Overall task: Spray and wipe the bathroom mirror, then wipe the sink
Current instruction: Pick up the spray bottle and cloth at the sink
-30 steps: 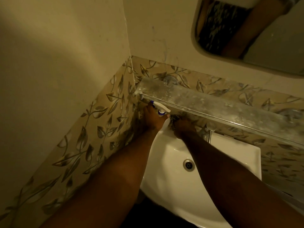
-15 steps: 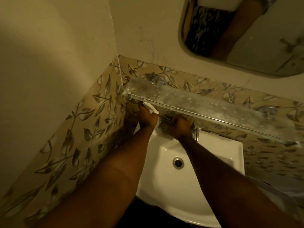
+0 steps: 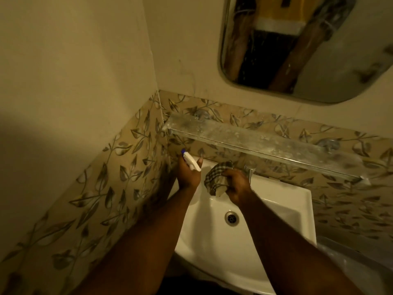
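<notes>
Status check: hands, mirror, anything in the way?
Left hand grips spray bottle; right hand holds checked cloth, both low over sink. Mirror untouched above. Glass shelf between.

Glossy sink (image 3: 282, 211) (checked woven cloth (image 3: 217, 176)).

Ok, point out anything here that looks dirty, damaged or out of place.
The glass shelf above the sink is coated in whitish, dusty residue along its length. The mirror shows specks and smears. Nothing looks broken or spilled.
</notes>
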`<state>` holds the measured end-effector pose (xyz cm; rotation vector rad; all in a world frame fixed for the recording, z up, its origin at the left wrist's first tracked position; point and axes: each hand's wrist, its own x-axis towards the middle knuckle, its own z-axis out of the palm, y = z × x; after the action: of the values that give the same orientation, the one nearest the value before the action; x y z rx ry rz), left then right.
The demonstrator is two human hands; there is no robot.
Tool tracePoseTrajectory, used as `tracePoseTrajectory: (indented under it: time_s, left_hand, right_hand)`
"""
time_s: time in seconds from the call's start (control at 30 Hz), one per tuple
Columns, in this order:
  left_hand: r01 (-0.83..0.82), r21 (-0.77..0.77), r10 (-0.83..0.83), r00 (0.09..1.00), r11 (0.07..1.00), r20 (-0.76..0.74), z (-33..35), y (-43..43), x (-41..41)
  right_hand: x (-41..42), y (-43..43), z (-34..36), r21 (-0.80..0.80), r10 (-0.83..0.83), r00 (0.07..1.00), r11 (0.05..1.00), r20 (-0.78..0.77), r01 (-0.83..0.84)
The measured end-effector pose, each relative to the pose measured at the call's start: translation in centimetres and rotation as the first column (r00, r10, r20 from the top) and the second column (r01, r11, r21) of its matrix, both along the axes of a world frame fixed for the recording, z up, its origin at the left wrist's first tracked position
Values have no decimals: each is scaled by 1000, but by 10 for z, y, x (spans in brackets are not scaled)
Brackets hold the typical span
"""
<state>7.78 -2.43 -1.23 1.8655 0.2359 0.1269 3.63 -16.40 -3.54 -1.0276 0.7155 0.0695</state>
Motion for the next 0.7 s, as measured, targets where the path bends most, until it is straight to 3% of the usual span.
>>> tracePoseTrajectory:
  time_s: [0.1, 0.3, 0.53, 0.7]
  left_hand:
    - [-23, -32, 24, 998, 999, 52, 1, 1, -27]
    - [-89, 42, 74, 956, 995, 285, 39, -5, -80]
    - [-125, 57, 97, 928, 991, 359, 73, -12, -98]
    - [-19, -37, 33, 903, 999, 428, 122, -30, -97]
  right_hand:
    - [-25, 0, 10, 228, 15, 1000, 973, 27, -21]
    - [-67, -3, 34, 302, 3, 994, 952, 109, -36]
    - [-92, -20, 70, 543, -189, 966, 837, 175, 65]
    - [-97, -29, 112, 554, -236, 936, 831, 262, 55]
